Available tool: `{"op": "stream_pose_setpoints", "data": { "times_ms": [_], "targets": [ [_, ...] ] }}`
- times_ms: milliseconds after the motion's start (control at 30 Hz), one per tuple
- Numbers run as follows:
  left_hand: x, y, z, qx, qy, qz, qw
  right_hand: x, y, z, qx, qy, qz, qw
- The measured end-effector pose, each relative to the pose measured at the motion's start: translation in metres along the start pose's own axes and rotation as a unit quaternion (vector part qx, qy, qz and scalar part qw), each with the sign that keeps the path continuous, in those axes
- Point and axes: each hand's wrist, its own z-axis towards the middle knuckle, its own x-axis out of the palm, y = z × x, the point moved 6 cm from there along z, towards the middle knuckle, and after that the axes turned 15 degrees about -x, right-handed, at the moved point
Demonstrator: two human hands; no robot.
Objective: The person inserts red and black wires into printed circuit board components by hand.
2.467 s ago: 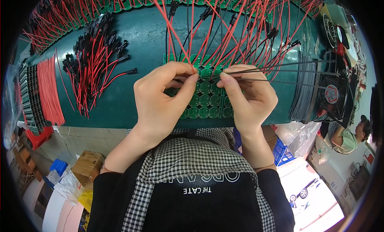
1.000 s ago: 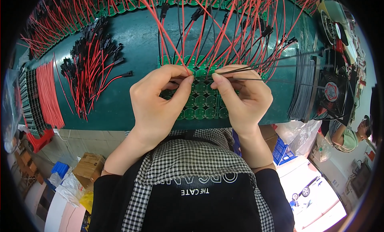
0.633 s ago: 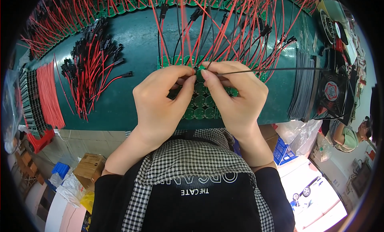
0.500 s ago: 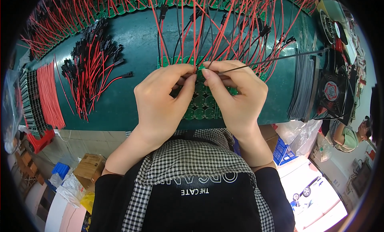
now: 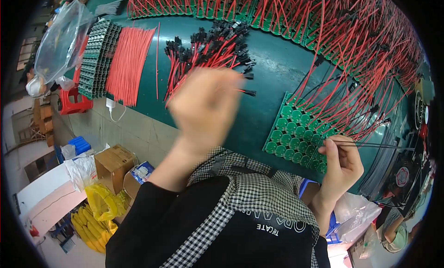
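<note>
My left hand (image 5: 201, 108), smeared by motion, is in front of a pile of connector leads (image 5: 231, 50) with red and black wires and black plugs. Its fingers are too blurred to read, and it covers the pile's lower part. On the right, my right hand (image 5: 341, 164) pinches a long black wire (image 5: 381, 145) that stretches off to the right. That hand is at the right edge of a green circuit board panel (image 5: 289, 134) made of several round boards. Red and black wires (image 5: 340, 99) rise from the panel's far side.
A bundle of red wires (image 5: 129, 64) lies on the green table left of the pile, beside stacked board panels (image 5: 97, 60). Wired boards (image 5: 277, 25) line the far edge. Dark wires (image 5: 381, 161) and a fan (image 5: 402, 175) are at right. A cardboard box (image 5: 113, 164) stands below left.
The view has swung left. My left hand has left the panel and moved left to the connector pile. My right hand stays by the panel with the black wire.
</note>
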Motion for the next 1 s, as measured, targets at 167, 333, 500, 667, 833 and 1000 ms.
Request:
{"op": "stream_pose_setpoints", "data": {
  "times_ms": [167, 333, 500, 667, 833, 1000],
  "targets": [
    [-0.096, 0.084, 0.039, -0.156, -0.083, 0.323, 0.930, 0.014, -0.003, 0.001, 0.019, 0.009, 0.026, 0.999],
    [-0.087, 0.103, 0.035, -0.172, -0.002, 0.361, 0.917, 0.011, -0.004, 0.000, 0.011, 0.002, 0.009, 1.000],
    [-0.104, 0.109, 0.035, -0.147, -0.027, 0.414, 0.898, 0.004, -0.004, -0.002, 0.015, -0.011, 0.011, 1.000],
    [-0.100, 0.105, 0.042, -0.085, -0.001, 0.407, 0.910, -0.006, -0.002, -0.002, 0.009, -0.020, -0.002, 1.000],
    [-0.090, 0.106, 0.053, -0.079, 0.048, 0.625, 0.775, 0.006, -0.001, 0.002, 0.022, -0.006, 0.043, 0.999],
    [-0.094, 0.116, 0.060, -0.110, 0.051, 0.624, 0.772, 0.018, -0.009, 0.006, -0.012, 0.015, 0.041, 0.999]
  ]
}}
